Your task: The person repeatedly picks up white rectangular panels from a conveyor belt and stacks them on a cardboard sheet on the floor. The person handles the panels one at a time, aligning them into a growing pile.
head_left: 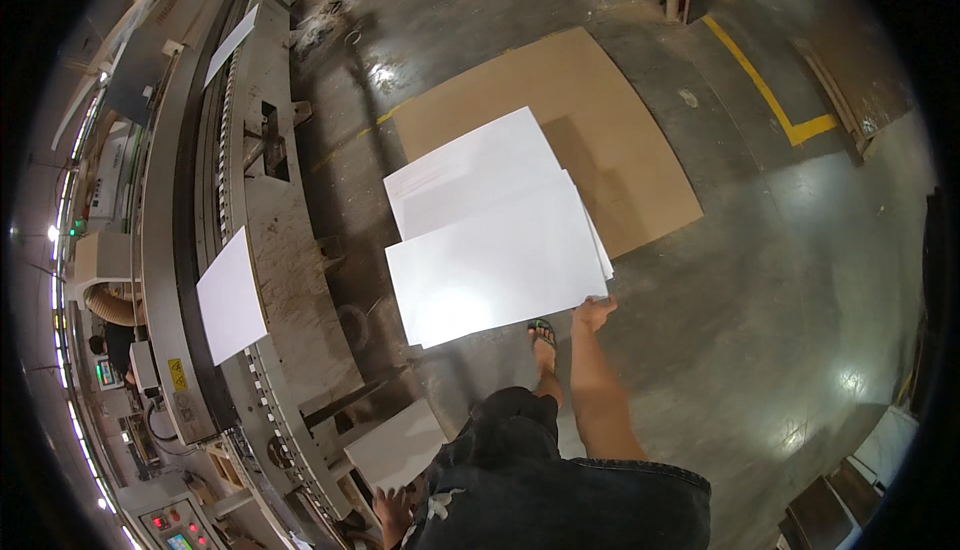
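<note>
My right hand (pixel 593 312) reaches out ahead with its fingers closed on the near right corner of a flat white panel (pixel 500 260). Other white panels (pixel 475 165) lie under and behind that one, slightly fanned out over a large brown sheet (pixel 640 190) on the floor. Low at the left, my left hand (pixel 393 513) has its fingers apart, close to the near edge of another pale panel (pixel 400 445) beside the machine. Whether its fingertips touch that panel I cannot tell.
A long edge-processing machine (pixel 270 280) runs along my left, with a white panel (pixel 232 295) and a narrower one (pixel 232 45) on its track. A control panel with lit buttons (pixel 170 525) stands lower left. Someone in dark clothing (pixel 117 350) is beyond the machine. Dark boards (pixel 825 515) lie lower right.
</note>
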`<state>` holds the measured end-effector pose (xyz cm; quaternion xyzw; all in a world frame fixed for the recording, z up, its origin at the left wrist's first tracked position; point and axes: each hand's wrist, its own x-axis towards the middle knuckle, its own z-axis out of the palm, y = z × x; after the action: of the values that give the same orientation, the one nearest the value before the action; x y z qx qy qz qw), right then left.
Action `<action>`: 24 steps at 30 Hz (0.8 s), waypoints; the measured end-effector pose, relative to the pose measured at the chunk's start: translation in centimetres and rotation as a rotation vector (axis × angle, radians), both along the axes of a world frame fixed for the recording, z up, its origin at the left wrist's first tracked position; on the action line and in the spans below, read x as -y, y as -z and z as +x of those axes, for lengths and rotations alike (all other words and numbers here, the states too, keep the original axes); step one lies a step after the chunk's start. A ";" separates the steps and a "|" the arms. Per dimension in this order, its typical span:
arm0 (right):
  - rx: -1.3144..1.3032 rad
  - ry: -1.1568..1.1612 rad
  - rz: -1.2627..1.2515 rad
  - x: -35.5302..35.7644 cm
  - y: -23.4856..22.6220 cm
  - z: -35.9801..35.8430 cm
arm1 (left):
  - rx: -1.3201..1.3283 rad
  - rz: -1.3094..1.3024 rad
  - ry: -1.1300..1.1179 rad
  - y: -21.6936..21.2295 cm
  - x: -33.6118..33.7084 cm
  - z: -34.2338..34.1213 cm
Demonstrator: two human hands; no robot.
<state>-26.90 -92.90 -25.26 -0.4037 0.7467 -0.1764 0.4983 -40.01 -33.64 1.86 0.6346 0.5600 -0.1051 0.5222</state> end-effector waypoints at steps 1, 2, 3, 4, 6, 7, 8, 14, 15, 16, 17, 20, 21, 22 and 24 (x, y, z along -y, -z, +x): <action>0.141 0.154 0.089 -0.6 0.3 -0.7 | 0.027 0.005 0.004 -0.3 1.6 2.3; 0.121 0.179 0.131 -1.2 0.6 -1.8 | 0.055 -0.033 0.127 -0.7 3.2 4.6; 0.102 0.221 0.211 -1.7 1.0 -2.9 | 0.086 0.006 0.248 -0.7 4.9 6.8; 0.085 0.259 0.291 -2.0 1.3 -4.1 | 0.155 -0.068 0.308 -0.7 6.2 8.7; 0.159 0.186 0.410 -3.1 1.6 -7.2 | 0.139 -0.083 0.375 0.8 8.7 12.4; 0.116 0.157 0.386 -3.9 1.7 -8.4 | 0.135 -0.076 0.449 2.2 9.8 14.3; 0.084 0.124 0.348 -4.6 1.5 -9.4 | 0.167 -0.048 0.507 4.1 11.0 15.5; 0.569 0.027 0.407 -6.2 -6.5 -18.8 | -0.299 -0.359 0.349 15.8 21.3 20.1; 0.562 0.013 0.399 -6.2 -8.0 -19.5 | -0.294 -0.512 0.345 16.4 23.1 19.6; 0.723 -0.101 0.415 -6.1 -9.6 -20.9 | -0.231 -0.538 0.245 16.7 25.3 19.1; 0.538 -0.207 0.424 -5.5 -10.8 -21.1 | -0.160 -0.555 0.225 16.4 26.5 18.8; 0.472 -0.346 0.632 -2.7 -13.4 -22.4 | 0.091 -0.514 0.264 14.4 27.6 18.1; 0.493 -0.274 0.656 -1.3 -14.1 -22.6 | 0.143 -0.509 0.284 13.7 27.7 17.9; 0.408 -0.532 0.693 0.0 -14.0 -21.5 | 0.197 -0.500 0.309 12.9 27.6 18.0; 0.454 -0.692 0.594 1.0 -13.9 -19.8 | 0.272 -0.456 0.348 11.1 26.8 18.1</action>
<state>-46.69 -93.87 -11.38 -0.4201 0.4600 0.1357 0.7704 -21.87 -60.46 -9.25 0.5959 0.3299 -0.2298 0.6952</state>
